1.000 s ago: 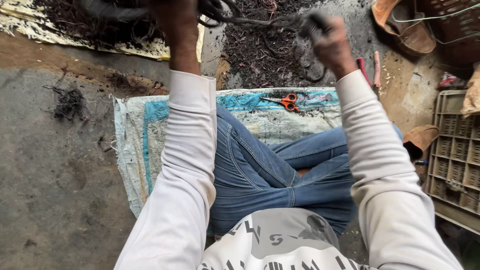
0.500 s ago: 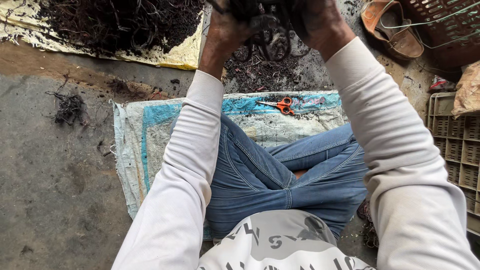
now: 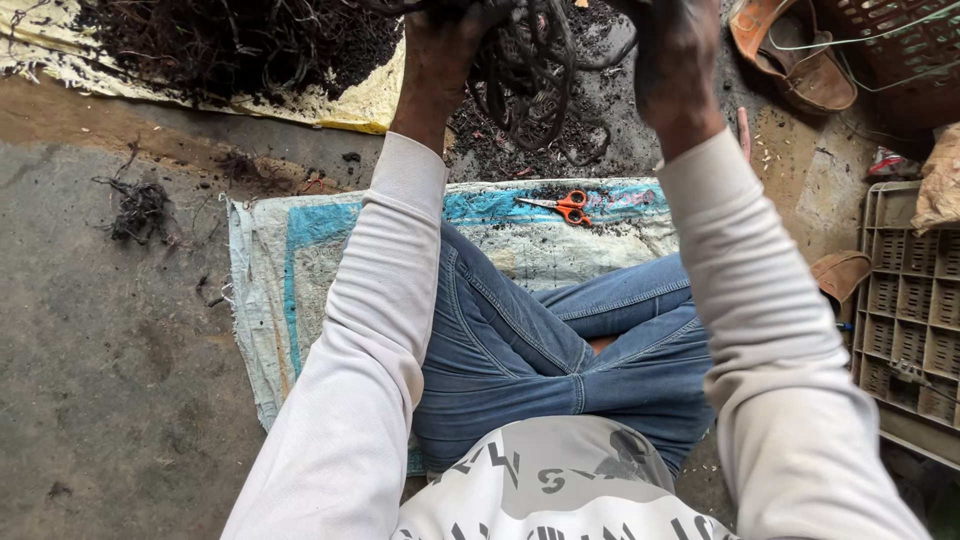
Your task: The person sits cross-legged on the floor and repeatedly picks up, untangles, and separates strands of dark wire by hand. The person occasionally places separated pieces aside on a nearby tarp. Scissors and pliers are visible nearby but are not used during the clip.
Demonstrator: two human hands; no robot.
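Your left hand (image 3: 447,40) and right hand (image 3: 678,50) are both raised at the top edge of the view, each closed on the same tangle (image 3: 530,70) of dark, dirty cord that hangs between them; the fingertips are partly cut off by the frame, so how tight the grip is cannot be told. The tangle hangs above the dark litter on the floor, beyond your knees.

You sit cross-legged on a woven sack (image 3: 300,290) spread on the floor (image 3: 110,380). Left of the sack the concrete lies open right to the frame edge, with only one small clump (image 3: 140,210) of roots or cord on it. To the right the room is tight: one grey crate (image 3: 910,310) with rows of small cells stands just beside your right arm.

One pair of orange-handled scissors (image 3: 565,205) lies on the far edge of the sack, between your arms. One big pile (image 3: 240,45) of dark tangled cord rests on a yellow sheet (image 3: 370,100) at top left. One sandal (image 3: 800,60) lies at top right, beside a reddish basket (image 3: 900,40) whose contents cannot be made out.
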